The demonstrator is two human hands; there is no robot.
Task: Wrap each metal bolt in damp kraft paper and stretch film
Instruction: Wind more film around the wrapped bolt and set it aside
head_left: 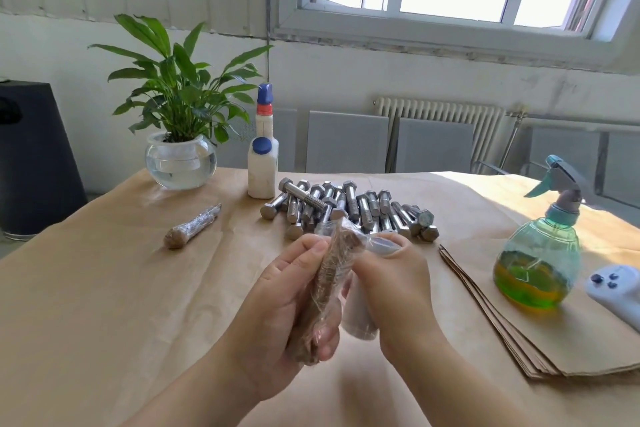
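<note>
1. Your left hand (277, 308) grips a paper-wrapped bolt (325, 284), fingers curled round its lower half, holding it tilted above the bench (104, 288), head end up and away from you.
2. Clear stretch film already covers the kraft paper along the bolt's length and bunches loosely at the top end.
3. Your right hand (391, 288) has its fingers closed round a small roll of stretch film (358, 317), held just beside the bolt, with film running from the roll to the wrap.
4. One finished wrapped bolt (192, 227) lies on the bench to the left, well apart from your hands.
5. A pile of bare metal bolts (346, 208) sits beyond your hands, near the middle of the bench.
6. A stack of kraft paper sheets (519, 333) lies to your right, with a green spray bottle (540, 253) standing on it.
7. A white bottle (263, 163) stands just behind the pile; a potted plant (180, 149) stands further left.
</note>
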